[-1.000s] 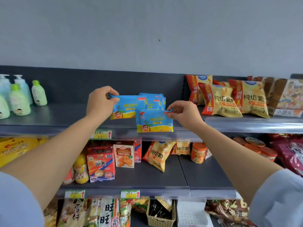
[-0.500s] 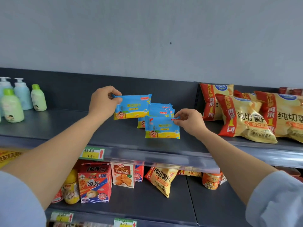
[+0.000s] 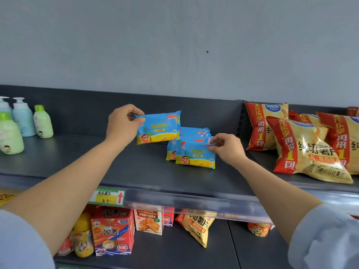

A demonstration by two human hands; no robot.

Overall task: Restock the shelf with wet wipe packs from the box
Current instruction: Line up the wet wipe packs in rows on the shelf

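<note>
My left hand (image 3: 122, 124) grips a blue and yellow wet wipe pack (image 3: 159, 127) by its left end, holding it upright just above the dark top shelf (image 3: 136, 171). To its right, a row of several wet wipe packs (image 3: 194, 133) stands on the shelf. The front pack of that row (image 3: 195, 155) stands upright, and my right hand (image 3: 226, 148) pinches its top right corner. The box is out of view.
Green and blue lotion bottles (image 3: 17, 125) stand at the shelf's left. Red and yellow chip bags (image 3: 303, 142) lie at the right. A yellow price tag (image 3: 108, 196) sits on the shelf's front rail. Snack boxes and bags (image 3: 114, 230) fill the lower shelf.
The view has risen and closed in on the top shelf. My right hand has set the front pack down on the shelf against the row. My left hand keeps its pack raised.
</note>
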